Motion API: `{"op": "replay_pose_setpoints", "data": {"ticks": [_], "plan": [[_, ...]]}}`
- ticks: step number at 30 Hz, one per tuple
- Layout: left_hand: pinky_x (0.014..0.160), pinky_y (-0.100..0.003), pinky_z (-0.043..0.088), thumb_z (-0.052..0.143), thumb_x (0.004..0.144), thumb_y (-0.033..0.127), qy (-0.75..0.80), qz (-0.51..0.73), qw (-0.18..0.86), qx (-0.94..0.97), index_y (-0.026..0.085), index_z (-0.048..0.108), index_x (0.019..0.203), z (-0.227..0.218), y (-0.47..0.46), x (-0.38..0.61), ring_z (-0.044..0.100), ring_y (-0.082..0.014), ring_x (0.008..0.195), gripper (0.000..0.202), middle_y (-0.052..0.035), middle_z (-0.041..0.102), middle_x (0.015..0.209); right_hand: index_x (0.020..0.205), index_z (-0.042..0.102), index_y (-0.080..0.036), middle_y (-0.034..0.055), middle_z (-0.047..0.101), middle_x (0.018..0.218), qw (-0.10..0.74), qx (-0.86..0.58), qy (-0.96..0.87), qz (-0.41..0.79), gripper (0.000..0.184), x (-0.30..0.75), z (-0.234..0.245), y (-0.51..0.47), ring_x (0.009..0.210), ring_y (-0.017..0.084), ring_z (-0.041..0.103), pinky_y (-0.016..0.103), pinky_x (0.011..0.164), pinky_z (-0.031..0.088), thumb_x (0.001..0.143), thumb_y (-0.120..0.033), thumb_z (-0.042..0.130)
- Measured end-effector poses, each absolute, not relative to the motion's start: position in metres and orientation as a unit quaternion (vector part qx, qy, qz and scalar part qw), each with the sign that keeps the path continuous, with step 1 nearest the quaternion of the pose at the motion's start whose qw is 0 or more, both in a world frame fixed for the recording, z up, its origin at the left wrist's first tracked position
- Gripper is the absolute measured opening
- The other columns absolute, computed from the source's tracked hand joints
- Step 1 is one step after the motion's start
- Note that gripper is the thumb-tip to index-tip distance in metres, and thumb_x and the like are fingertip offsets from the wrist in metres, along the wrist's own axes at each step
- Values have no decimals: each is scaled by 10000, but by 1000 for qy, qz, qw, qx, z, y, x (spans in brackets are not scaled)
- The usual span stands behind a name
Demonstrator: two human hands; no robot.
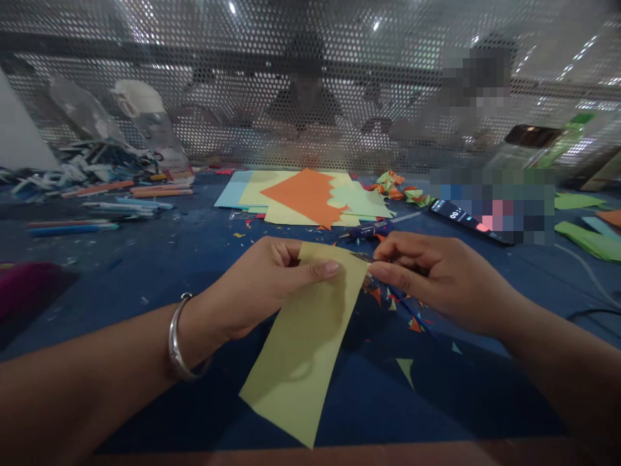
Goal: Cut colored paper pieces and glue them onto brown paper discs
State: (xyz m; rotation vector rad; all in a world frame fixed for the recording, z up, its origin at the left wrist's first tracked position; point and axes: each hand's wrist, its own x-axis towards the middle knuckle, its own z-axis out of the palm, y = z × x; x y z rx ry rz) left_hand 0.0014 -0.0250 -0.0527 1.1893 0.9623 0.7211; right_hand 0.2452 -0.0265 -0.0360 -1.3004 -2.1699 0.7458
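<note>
My left hand (pixel 264 285), a silver bangle on its wrist, pinches the top edge of a long yellow-green paper strip (pixel 305 343) that slants down toward me. My right hand (pixel 431 281) is closed around a small cutting tool whose metal tip (pixel 361 257) touches the strip's upper right corner; the tool's body is mostly hidden in the fingers. Small orange and green paper triangles (pixel 407 323) lie on the blue table cover (pixel 160 259) under my right hand.
A stack of blue, yellow, orange and light green sheets (pixel 305 197) lies further back. Pens and pencils (pixel 111 207) sit at the left, a phone (pixel 460 217) and green paper pieces (pixel 589 239) at the right. A perforated metal screen (pixel 310 77) walls the far side.
</note>
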Motion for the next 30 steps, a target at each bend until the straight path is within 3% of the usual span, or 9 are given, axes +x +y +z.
{"op": "replay_pose_setpoints", "data": {"ticks": [14, 21, 30], "plan": [[604, -251, 567, 822, 770, 482, 429, 302, 657, 541, 169, 824, 932, -53, -25, -1, 734, -199, 682, 352, -98, 812, 891, 829, 652, -221, -28, 632, 612, 241, -473, -796, 292, 352, 243, -33, -28, 505, 102, 546, 220, 486, 401, 916, -561, 634], [615, -216, 561, 819, 795, 428, 404, 293, 687, 528, 174, 820, 884, -54, -24, 0, 721, -160, 666, 269, -69, 805, 828, 832, 649, -212, -17, 648, 621, 239, -464, -803, 290, 359, 243, -34, -28, 529, 111, 546, 229, 499, 409, 927, -556, 619], [662, -243, 570, 820, 784, 453, 406, 283, 675, 546, 166, 814, 892, -55, -24, 0, 737, -185, 719, 307, -89, 813, 904, 819, 638, -218, -33, 620, 590, 237, -460, -808, 282, 334, 242, -34, -28, 500, 105, 535, 221, 488, 397, 927, -534, 627]]}}
